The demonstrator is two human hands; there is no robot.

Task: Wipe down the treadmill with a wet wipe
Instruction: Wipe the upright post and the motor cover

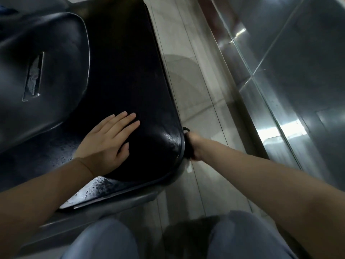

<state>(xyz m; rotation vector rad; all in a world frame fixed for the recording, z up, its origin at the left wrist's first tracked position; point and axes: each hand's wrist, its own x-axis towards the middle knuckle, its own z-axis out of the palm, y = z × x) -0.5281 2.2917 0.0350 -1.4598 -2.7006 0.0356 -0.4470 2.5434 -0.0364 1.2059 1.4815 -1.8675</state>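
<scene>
**Wiping the treadmill's corner edge**

While the left hand [107, 141] lies flat with fingers spread and straight on the black motor cover [119, 75] of the treadmill, the right hand [194, 146] reaches round the cover's rounded near corner and presses against its side edge. Its fingers are hidden behind that edge, so I cannot tell how they are curled. A small pale scrap [189, 168] just below that hand is probably the wet wipe, though most of it is out of sight.

By my judgement the wipe is light, limp and damp; it would bunch or slip free unless kept pinned under the fingers, so palm pressure suits it better than a fingertip pinch. The cover looks hard, glossy and stiff, with wet beads [97, 186] along its near rim, so it is likely slick. The treadmill itself is heavy and needs only bracing, as the flat left hand does. The grey tiled floor [186, 81] runs alongside.
</scene>
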